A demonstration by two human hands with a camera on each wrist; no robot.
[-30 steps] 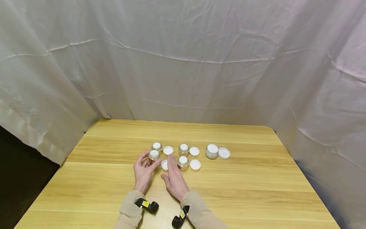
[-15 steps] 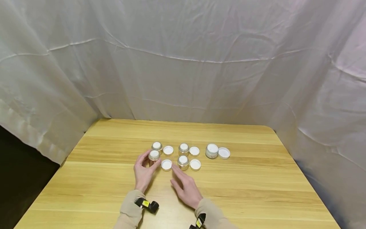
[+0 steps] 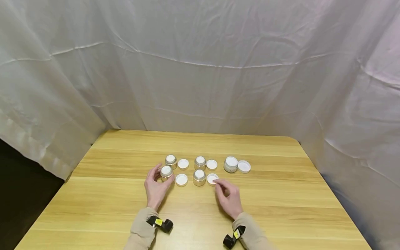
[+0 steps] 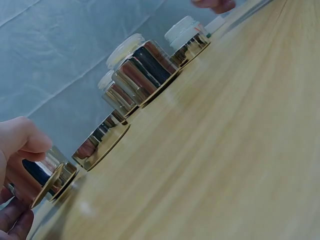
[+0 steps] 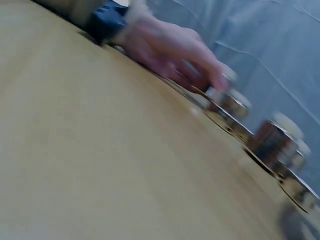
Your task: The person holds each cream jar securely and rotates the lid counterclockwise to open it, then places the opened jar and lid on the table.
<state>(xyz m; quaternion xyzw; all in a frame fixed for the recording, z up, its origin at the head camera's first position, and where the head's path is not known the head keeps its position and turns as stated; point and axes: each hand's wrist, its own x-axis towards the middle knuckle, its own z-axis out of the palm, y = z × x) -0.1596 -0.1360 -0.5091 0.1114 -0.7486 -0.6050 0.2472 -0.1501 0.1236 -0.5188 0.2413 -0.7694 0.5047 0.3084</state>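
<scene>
With fingers and thumb around its sides, my left hand (image 3: 157, 189) holds a small mirrored gold jar (image 3: 166, 173) with a white top. That jar leans, its base (image 4: 47, 186) tilted against the tabletop in the left wrist view. Just right of it lies a white-lined lid (image 3: 181, 180), inside facing up. My right hand (image 3: 231, 199) has its fingers loosely bent, fingertips right at the rim of another upturned lid (image 3: 211, 179). Between these two lids stands a second gold jar (image 3: 199, 177). Only a blurred part of the right hand shows in the right wrist view.
Behind stand two more gold jars, one at left (image 3: 171, 161) and one in the middle (image 3: 200, 162), each with an upturned lid beside it. A wider pale jar (image 3: 231, 164) and its lid (image 3: 244, 166) are at right. A grey curtain (image 3: 200, 86) hangs behind the table.
My right hand has left the front left lid and moved right to the front right lid. The jar in my left hand has shifted slightly toward me and left, now tilted.
</scene>
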